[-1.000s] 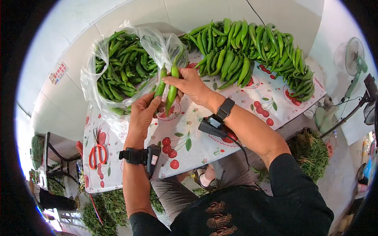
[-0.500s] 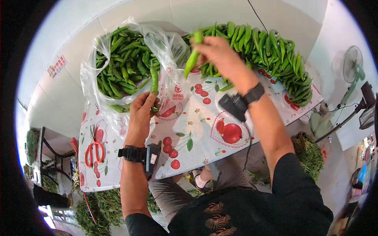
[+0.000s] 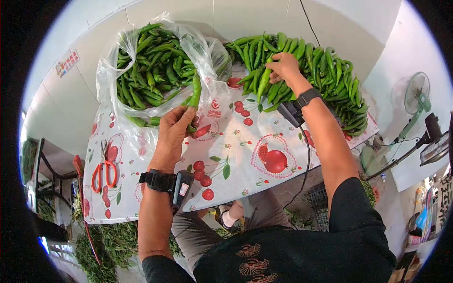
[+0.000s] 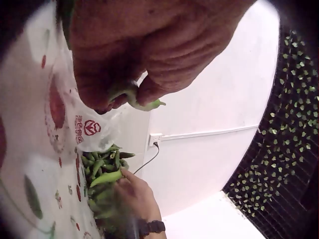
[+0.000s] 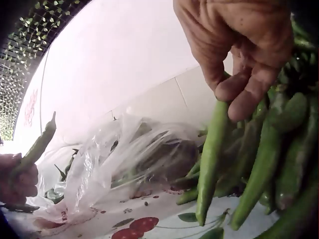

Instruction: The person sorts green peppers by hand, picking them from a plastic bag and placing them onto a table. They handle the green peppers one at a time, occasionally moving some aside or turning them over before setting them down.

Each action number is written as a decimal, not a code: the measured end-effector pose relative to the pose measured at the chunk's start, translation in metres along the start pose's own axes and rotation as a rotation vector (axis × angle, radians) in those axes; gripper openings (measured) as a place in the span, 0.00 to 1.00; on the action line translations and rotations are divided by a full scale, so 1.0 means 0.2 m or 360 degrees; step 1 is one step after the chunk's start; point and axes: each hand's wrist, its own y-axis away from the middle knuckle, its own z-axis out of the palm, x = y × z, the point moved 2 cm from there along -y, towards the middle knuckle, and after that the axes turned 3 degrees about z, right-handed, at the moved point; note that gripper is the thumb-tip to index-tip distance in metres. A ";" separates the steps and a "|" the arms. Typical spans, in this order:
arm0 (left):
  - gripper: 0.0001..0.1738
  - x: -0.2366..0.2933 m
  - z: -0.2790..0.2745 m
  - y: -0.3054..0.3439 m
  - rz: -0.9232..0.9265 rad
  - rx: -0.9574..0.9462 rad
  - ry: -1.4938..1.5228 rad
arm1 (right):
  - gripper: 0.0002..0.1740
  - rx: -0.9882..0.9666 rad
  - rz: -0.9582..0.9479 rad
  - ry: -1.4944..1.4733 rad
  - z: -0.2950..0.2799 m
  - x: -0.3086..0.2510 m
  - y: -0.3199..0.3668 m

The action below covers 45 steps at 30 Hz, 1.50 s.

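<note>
I am facing a pale tiled wall (image 3: 255,21) at 12 o'clock, a small sign (image 3: 67,63) showing at 10. A green fan (image 3: 416,93) is standing between 2 and 3, grey floor (image 3: 392,212) is stretching at 4, and a cherry-printed cloth (image 3: 226,151) is covering my table.

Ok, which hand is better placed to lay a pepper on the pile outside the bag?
Right, I'd say: the right hand pinches a pepper right at that pile. The left hand grips another pepper near the bag, farther away.
</note>
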 end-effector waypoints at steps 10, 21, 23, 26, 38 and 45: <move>0.15 0.00 0.01 0.00 -0.0011 -0.0029 0.0026 | 0.26 0.0266 -0.0063 0.0453 0.01 0.05 -0.09; 0.16 -0.03 0.01 -0.01 -0.0018 0.0056 0.0201 | 0.22 0.0218 -0.0833 0.0837 0.04 -0.01 0.01; 0.16 -0.01 0.03 -0.01 0.0008 0.0025 0.0227 | 0.21 0.0019 -0.1482 0.0880 0.15 -0.05 0.13; 0.17 0.00 0.06 0.00 0.0063 -0.0012 0.0244 | 0.24 -0.0910 -0.0875 0.0379 0.34 -0.15 0.51; 0.10 -0.02 0.06 -0.01 0.0123 -0.0242 0.0530 | 0.12 -0.0594 -0.0963 -0.0031 0.56 -0.12 0.71; 0.11 -0.01 0.08 0.00 0.0071 -0.0254 0.0404 | 0.13 -0.0527 -0.0774 -0.0326 0.58 -0.07 0.70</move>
